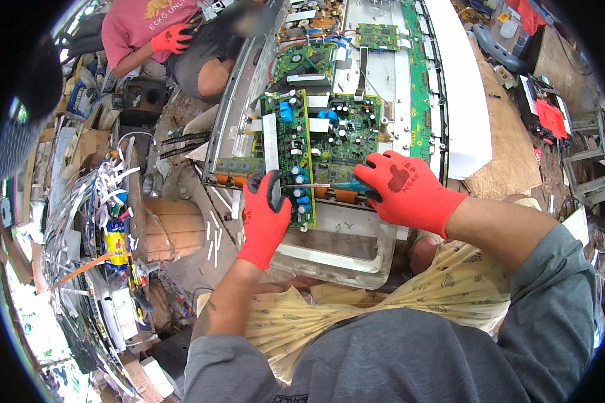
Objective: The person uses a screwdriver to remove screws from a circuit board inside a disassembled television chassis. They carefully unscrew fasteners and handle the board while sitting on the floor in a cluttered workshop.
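Note:
Both my hands wear red gloves with dark fingertips. My left hand (265,218) grips the lower left edge of a long green circuit board (292,134), which carries blue and white capacitors and a pale metal strip. The board overlaps a second green board (346,138) on a flat display panel's metal back (393,87). In my right hand (408,191) is a screwdriver with a translucent blue handle (348,185). Its shaft points left across the held board, toward my left hand. Where exactly the tip ends is hard to make out.
More circuit boards (306,64) with wires sit farther up the panel. At upper left is a seated person with a red-gloved hand (173,39). Scrap strips and cables (107,195) pile up at left, near a brown cylindrical block (173,228). Flattened cardboard (501,148) lies at right.

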`<state>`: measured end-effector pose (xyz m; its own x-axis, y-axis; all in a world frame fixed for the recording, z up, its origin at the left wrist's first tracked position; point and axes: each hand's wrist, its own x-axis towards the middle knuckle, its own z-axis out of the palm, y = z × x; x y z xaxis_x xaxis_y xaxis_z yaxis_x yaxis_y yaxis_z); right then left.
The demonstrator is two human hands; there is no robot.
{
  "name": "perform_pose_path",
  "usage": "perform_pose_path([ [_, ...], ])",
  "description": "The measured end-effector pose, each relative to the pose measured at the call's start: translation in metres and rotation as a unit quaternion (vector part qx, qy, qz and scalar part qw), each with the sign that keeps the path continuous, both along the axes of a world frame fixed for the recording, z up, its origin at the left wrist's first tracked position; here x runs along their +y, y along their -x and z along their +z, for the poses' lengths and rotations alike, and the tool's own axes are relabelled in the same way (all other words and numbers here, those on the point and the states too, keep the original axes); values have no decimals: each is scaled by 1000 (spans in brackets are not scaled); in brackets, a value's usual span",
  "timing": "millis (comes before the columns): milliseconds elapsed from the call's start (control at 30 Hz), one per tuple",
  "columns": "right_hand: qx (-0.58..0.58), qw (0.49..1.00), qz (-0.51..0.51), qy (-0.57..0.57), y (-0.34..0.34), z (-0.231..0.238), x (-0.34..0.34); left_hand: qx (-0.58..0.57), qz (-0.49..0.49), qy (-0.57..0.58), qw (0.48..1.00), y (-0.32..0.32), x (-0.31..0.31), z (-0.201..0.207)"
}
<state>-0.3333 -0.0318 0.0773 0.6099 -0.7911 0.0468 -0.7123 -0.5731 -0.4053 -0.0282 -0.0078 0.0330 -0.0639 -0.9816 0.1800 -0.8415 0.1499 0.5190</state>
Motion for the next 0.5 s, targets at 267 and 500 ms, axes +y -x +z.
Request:
perform_pose_path([
  [267, -2, 999, 16, -30, 6, 3, 3, -187, 13, -19, 982, 15, 3, 18],
  [500, 16, 1000, 23, -1, 6, 20, 3, -280, -9, -30, 960, 25, -12, 13],
])
